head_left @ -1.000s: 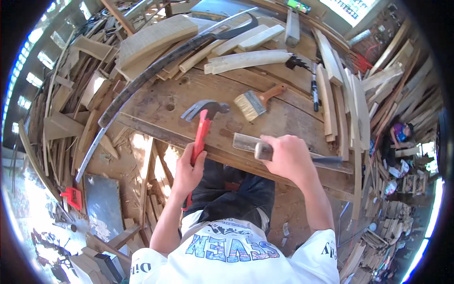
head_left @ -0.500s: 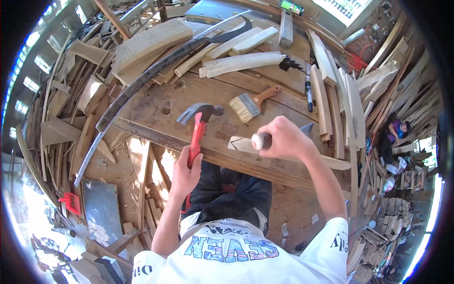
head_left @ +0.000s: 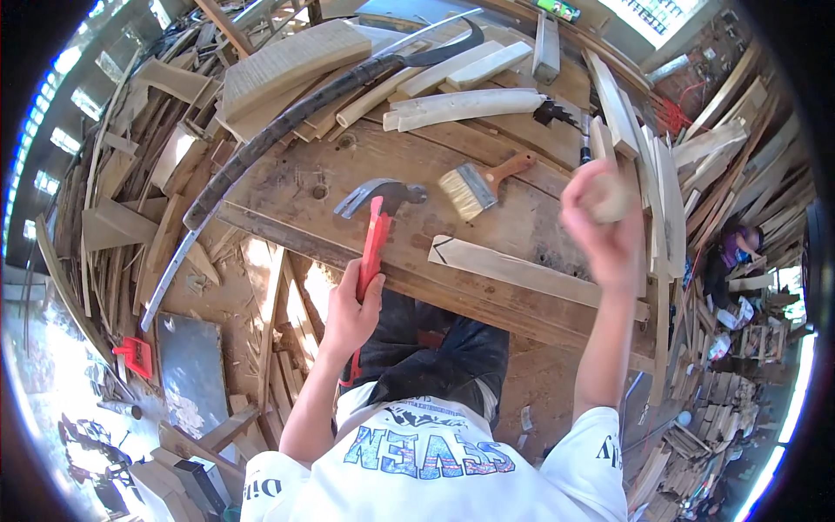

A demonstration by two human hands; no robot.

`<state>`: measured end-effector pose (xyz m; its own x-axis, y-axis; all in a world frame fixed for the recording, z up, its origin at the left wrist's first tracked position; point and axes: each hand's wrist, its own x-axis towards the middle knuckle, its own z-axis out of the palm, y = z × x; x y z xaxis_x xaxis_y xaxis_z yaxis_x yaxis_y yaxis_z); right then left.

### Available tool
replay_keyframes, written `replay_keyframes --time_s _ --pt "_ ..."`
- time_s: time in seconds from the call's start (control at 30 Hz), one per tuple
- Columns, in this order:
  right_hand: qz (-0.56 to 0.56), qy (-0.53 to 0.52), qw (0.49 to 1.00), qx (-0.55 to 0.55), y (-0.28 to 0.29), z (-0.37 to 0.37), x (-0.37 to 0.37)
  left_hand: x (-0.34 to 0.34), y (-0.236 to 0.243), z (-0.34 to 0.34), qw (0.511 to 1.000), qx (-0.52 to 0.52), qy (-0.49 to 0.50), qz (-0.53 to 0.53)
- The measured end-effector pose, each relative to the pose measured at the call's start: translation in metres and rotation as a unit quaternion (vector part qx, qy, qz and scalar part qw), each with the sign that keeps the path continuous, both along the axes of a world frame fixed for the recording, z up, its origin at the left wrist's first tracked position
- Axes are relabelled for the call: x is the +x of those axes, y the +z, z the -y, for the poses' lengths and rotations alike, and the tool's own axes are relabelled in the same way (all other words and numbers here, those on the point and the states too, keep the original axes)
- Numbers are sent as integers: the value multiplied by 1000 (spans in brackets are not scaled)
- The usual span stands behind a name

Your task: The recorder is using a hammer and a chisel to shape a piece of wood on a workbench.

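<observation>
**Gripping hammer left, clasping handle right!**

Clutching a claw hammer (head_left: 375,237) by its red shaft in the left hand (head_left: 352,317), showing its steel head over the workbench (head_left: 391,152). Closing the right hand (head_left: 609,230) around a pale, round-ended handle (head_left: 611,200) above the bench's right side, blurring too much to reveal the rest of the tool. Spotting a flat wooden strip (head_left: 522,274) lying between both hands along the near edge, bearing a dark angled mark at its left end. Seeing a paintbrush (head_left: 483,187) lying beyond, just right of the hammer head. Wearing a white shirt (head_left: 409,500), displaying big patterned block letters upside down, plus dark lettering on both sleeves. Glimpsing a long, dark-handled sickle (head_left: 300,113) stretching across the bench's far left.
</observation>
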<state>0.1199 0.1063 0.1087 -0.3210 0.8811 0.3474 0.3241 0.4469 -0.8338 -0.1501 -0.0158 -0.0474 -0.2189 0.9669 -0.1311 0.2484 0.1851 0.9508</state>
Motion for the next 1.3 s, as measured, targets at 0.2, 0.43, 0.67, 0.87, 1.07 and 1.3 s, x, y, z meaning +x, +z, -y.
replay_keyframes --time_s 0.2,0.43,0.67,0.87,1.07,1.3 --pt "-350 175 909 143 3 2 -19 -1 -2 0 1000 0 -8 -6" --pt "-353 205 910 72 -27 12 -63 1 -5 -1 998 49 -2 -50" --pt "-383 237 889 -86 -12 11 -65 1 -5 0 998 40 2 -54" --pt "-407 264 868 -103 -6 16 -69 0 -4 0 997 45 -4 -59" --pt "-413 244 872 -95 -13 12 -78 0 -4 -1 998 37 -4 -48" --pt "-413 287 852 -143 -19 1 -89 -1 -1 0 999 18 -12 -43"
